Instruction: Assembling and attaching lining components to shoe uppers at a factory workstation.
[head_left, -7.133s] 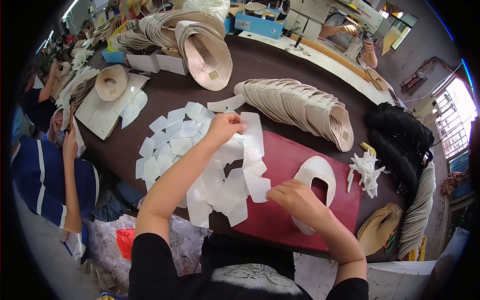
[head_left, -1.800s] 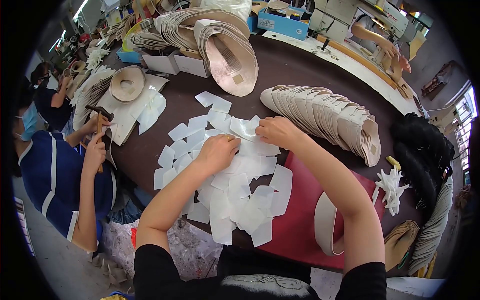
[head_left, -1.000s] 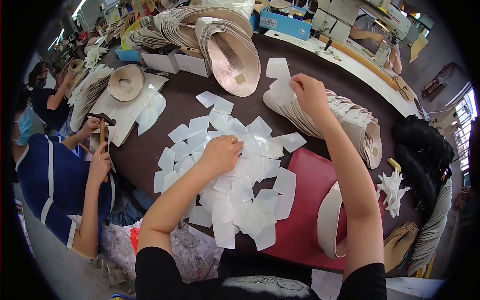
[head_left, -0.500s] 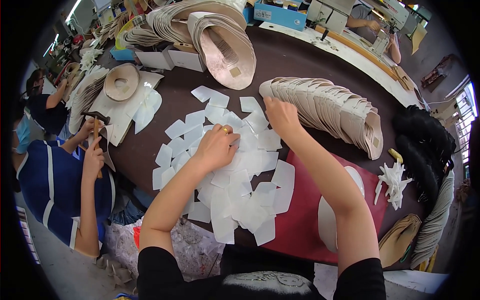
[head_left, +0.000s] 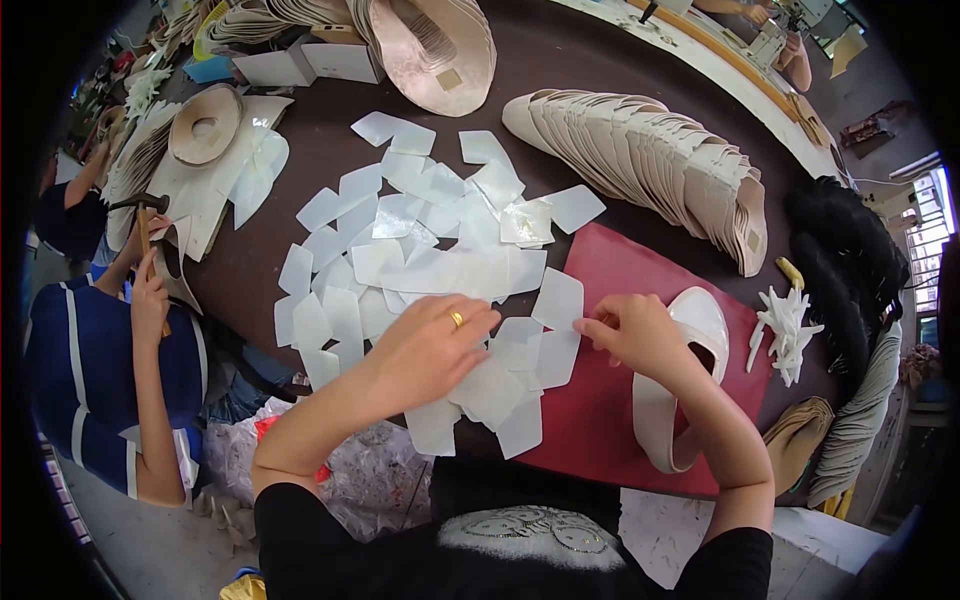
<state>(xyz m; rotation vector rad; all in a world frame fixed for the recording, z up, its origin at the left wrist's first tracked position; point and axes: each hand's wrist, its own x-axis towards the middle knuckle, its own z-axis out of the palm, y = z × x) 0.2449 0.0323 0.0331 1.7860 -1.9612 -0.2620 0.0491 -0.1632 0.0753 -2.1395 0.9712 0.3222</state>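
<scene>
Many thin, translucent white plastic pieces lie overlapping in a loose pile on the brown table. My left hand, with a gold ring, rests low over the near part of the pile. Its fingers are bent and pressed together, their tips down by the pieces; what they grip, if anything, is hidden. My right hand is above the red sheet, with thumb and fingers closed in a pinch beside the pile's right edge. Under my right forearm, a white shoe upper lies on the red sheet.
A row of stacked beige shoe uppers lies beyond my right hand; another stack stands at the far middle. White strips and a black bundle are at the right. On the left, a co-worker in blue holds a hammer.
Both hands have come nearer to me; my right hand has left the row of beige uppers for the pile's right edge. The view has shifted, and more of the white upper shows.
</scene>
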